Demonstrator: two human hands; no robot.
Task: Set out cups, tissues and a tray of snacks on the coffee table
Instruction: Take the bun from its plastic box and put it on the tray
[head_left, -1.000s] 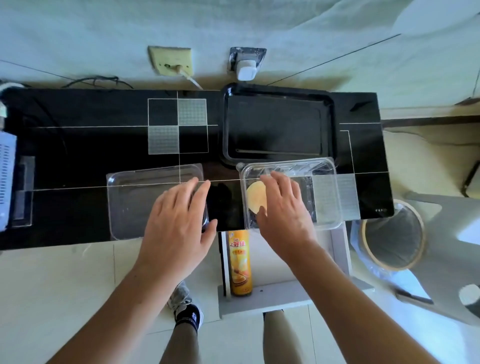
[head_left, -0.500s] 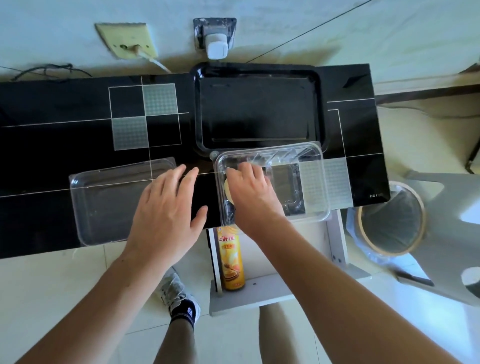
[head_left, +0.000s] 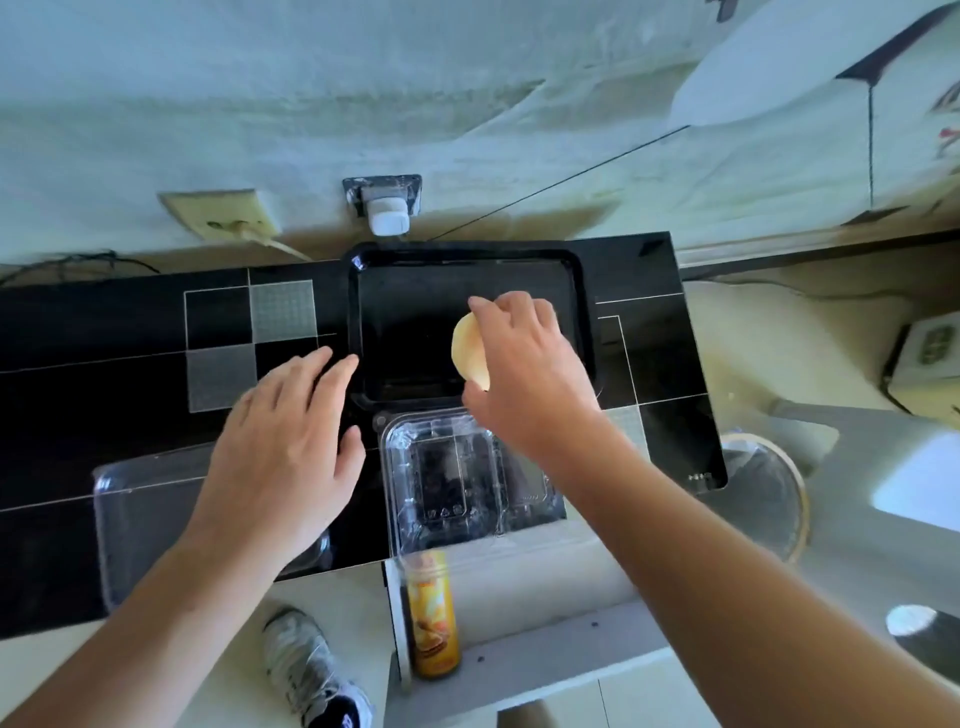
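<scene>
The right hand (head_left: 524, 364) pinched a pale round snack, what looked like a crisp or thin biscuit (head_left: 467, 353), between thumb and fingers, and held it over the black tray (head_left: 363, 332) at the back of the glossy black table (head_left: 104, 374). The tray's floor showed nothing on it. Whether the snack was touching the floor could not be told. The left hand (head_left: 283, 457) hovered with fingers straight and loosely spread, fingertips near the tray's left rim, above a clear plastic lid or container (head_left: 135, 519) on the table.

The step in hand seemed to be moving snacks from the clear clamshell box (head_left: 447, 478), just in front of the tray, onto the tray. To do it well, the pinch needed to stay light, since such a thin piece would likely snap under pressure. Lowering it until it lay flat before letting go, rather than dropping it, would spare the edge. Starting at a far corner would leave room for more pieces. A crisp can (head_left: 434, 618) stood on a low shelf below the table's edge.
</scene>
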